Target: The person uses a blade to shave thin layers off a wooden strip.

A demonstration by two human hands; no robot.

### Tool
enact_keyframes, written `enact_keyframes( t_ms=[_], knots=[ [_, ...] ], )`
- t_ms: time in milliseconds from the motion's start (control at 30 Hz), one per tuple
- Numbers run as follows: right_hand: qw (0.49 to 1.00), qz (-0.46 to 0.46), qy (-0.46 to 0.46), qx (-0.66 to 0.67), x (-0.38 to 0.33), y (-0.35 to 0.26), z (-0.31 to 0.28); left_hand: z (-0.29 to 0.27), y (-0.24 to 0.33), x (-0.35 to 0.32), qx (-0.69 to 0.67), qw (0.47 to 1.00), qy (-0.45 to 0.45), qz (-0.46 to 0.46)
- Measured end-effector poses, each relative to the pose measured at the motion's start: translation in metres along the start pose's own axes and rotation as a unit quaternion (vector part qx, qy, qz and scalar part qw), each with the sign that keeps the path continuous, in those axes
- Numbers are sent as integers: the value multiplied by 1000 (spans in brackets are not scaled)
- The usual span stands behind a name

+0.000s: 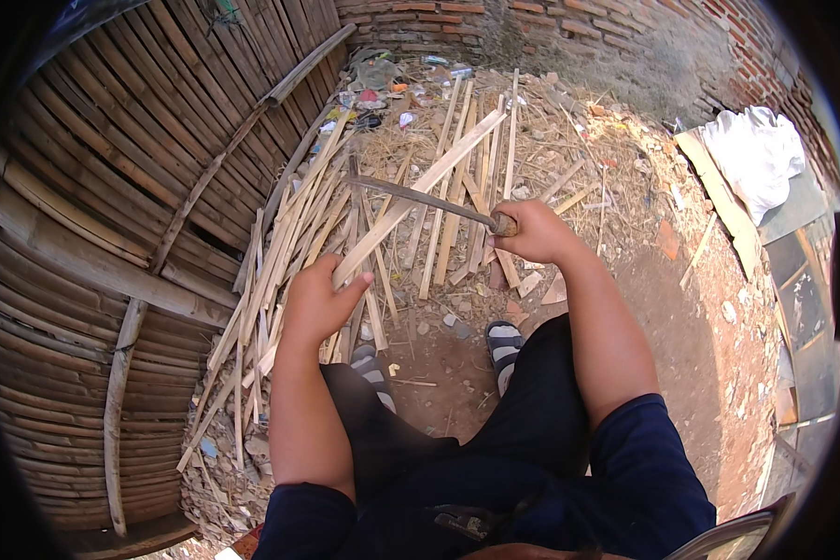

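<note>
— So, starting at the left: what stands there?
— A bamboo wall [112,187] of dark slats, curving along that whole side. At its foot lies a heap of split bamboo strips [280,252], pale and long, fanned over the dirt.
— And the left hand [319,301]?
— Its fingers are wrapped around the near end of one pale bamboo strip [420,191], which slants up and away to the right over the heap.
— The right hand [535,233]?
— Closed tight on the handle of a long dark blade [420,198]. The blade reaches leftward and crosses the held strip near its middle; whether the edge touches it, I cannot tell.
— Below the hands?
— Two striped sandals [504,343] on bare earth, between the knees.
— Further right?
— A brick wall [569,23] at the top, and a white cloth [756,159] lying on flat boards [719,201].
</note>
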State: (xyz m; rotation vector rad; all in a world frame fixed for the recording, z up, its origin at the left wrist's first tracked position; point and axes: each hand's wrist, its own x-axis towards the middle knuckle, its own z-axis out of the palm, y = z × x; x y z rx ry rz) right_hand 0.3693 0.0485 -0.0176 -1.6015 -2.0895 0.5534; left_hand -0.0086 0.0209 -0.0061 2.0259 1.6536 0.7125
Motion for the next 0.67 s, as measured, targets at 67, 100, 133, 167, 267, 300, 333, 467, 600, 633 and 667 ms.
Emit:
enact_keyframes(
  t_ms=[67, 100, 133, 167, 267, 300, 333, 467, 600, 633, 667],
  knots=[
    [999, 33, -23, -2, -1, -8, -9, 1, -3, 1, 8, 1000, -3, -4],
    [999, 27, -23, -4, 0, -8, -8, 1, -4, 1, 12, 1000, -4, -6],
    [999, 23, -22, -6, 0, -7, -6, 1, -4, 1, 13, 1000, -7, -13],
    [1000, 19, -21, -8, 1, -5, -4, 0, -2, 1, 13, 1000, -9, -20],
    [1000, -17, 16, -10, 1, -5, 6, -5, 6, 0, -3, 999, -16, -41],
    [1000, -14, -1, -15, 1, -5, 5, -5, 8, 0, -11, 999, -18, -47],
    [1000, -12, -18, -19, 1, -13, 1, -5, 6, -1, -16, 999, -9, -37],
    [999, -9, -41, -11, 3, -9, -5, -1, -2, -2, -24, 1000, 9, -9],
    [1000, 26, -12, -11, 1, 8, -7, -1, 2, 0, -1, 1000, -10, -14],
    [999, 33, -15, -14, 2, 9, -7, -1, 1, 1, 4, 1000, -12, -17],
    [999, 41, -19, -16, 2, 8, -7, -1, -1, 1, 9, 1000, -13, -19]
  ],
)
